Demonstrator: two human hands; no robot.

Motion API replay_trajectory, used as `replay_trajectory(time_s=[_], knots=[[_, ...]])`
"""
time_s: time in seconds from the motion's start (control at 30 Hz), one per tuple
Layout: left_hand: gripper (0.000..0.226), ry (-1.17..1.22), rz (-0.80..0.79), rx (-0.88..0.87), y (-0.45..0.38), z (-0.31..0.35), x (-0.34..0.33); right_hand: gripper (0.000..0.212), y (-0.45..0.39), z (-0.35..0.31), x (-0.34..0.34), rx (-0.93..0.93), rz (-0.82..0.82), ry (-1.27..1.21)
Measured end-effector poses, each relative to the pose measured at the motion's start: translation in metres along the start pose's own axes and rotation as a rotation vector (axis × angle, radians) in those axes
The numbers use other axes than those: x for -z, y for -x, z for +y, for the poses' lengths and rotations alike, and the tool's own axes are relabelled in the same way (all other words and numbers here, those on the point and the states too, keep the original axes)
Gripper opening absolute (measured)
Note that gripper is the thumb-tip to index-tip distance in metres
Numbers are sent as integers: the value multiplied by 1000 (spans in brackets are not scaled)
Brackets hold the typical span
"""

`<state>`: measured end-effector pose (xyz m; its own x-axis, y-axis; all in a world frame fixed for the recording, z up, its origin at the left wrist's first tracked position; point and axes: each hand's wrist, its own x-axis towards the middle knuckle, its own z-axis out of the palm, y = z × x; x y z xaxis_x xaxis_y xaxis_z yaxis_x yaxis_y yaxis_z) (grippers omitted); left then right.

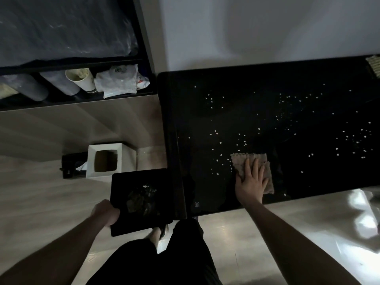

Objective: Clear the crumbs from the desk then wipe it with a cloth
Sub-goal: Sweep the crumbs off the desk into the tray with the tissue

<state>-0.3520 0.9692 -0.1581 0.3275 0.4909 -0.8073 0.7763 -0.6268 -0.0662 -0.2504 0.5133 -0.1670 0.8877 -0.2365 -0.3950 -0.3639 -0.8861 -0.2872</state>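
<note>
A glossy black desk (287, 79) fills the right half of the head view, strewn with several small white crumbs (242, 140). A beige cloth (265, 161) lies near the desk's front edge, and my right hand (251, 182) presses flat on it with fingers spread. My left hand (106, 212) grips the near left corner of a square black tray (141, 182), held level beside the desk's left edge and below the desktop. The tray has some dark debris in its middle.
A white square bin (123, 159) with an open top stands on the wooden floor left of the desk. A low shelf (78, 99) with a paper cup and plastic bags runs along the back left. My legs and foot are below the tray.
</note>
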Motion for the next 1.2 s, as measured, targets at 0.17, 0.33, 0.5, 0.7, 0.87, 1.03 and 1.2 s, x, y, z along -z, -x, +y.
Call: replay_trajectory(time_s=[0.17, 0.33, 0.5, 0.7, 0.87, 1.03, 1.2], knots=[[18, -7, -17, -45, -8, 10, 2, 79, 35, -36, -33, 74, 62, -132], [21, 7, -24, -68, -14, 10, 7, 80, 76, -91, -62, 125, 40, -307], [24, 0, 10, -135, -14, 8, 11, 82, 132, -168, -89, 256, -105, -529], [25, 7, -4, -167, -10, 4, 20, 63, 163, -203, -89, 203, -191, -802], [22, 58, -59, -169, -14, 0, 23, 49, 145, -168, -34, 109, -63, -930], [17, 43, -48, -164, -13, 0, 20, 43, 111, -98, 47, 50, 270, -888], [15, 12, -45, -146, -19, 1, 14, 65, 65, -7, 100, -67, 454, -648]])
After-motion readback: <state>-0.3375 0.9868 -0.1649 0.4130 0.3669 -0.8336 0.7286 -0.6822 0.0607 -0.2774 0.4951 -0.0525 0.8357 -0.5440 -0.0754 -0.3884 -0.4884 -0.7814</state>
